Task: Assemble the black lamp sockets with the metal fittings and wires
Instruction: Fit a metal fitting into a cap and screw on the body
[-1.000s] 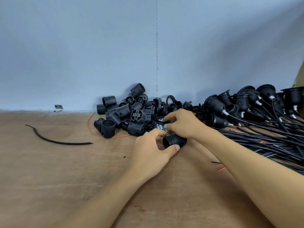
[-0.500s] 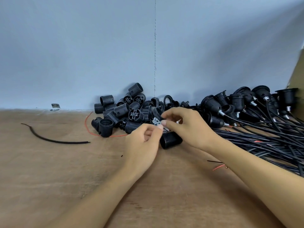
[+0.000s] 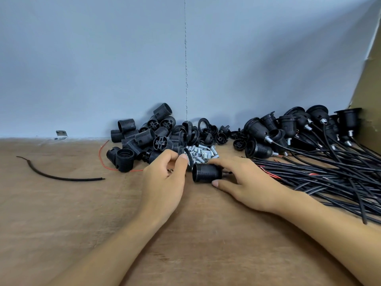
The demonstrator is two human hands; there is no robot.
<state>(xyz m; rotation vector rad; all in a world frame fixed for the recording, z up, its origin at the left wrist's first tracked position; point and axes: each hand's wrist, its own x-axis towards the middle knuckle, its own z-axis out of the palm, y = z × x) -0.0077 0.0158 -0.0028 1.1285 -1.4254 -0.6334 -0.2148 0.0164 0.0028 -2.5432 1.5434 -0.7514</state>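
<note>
Thumb and forefinger of the right hand (image 3: 247,180) lie either side of one black socket (image 3: 207,172), gripping it at its rear end. The other fingers are spread loosely. This socket lies on its side on the wooden table (image 3: 61,223), open mouth to the left, just in front of the pile of metal fittings (image 3: 203,153).

Left hand (image 3: 165,176): fingers curled, thumb and fingertips pinching a small part (image 3: 184,155) at the near edge of that pile. Whether it is a fitting or a black cap cannot be told.

Progress, judged from the layout:

- Done: a large batch of wired sockets (image 3: 288,131) is stacked at the right. Their wires (image 3: 329,178) trail toward the near edge, and a metal fitting shows at the neck of several.
- Left: a heap of bare sockets (image 3: 140,139) stands at the left against the wall. Loose caps and rings (image 3: 206,129) lie between the two groups.
- In hand: one unit, at the stage of joining parts. No wire is seen entering it.

The task appears well advanced, with several dozen units still open. A stray length of black cable (image 3: 61,177) and a thin red wire (image 3: 103,159) lie apart at the left.
</note>
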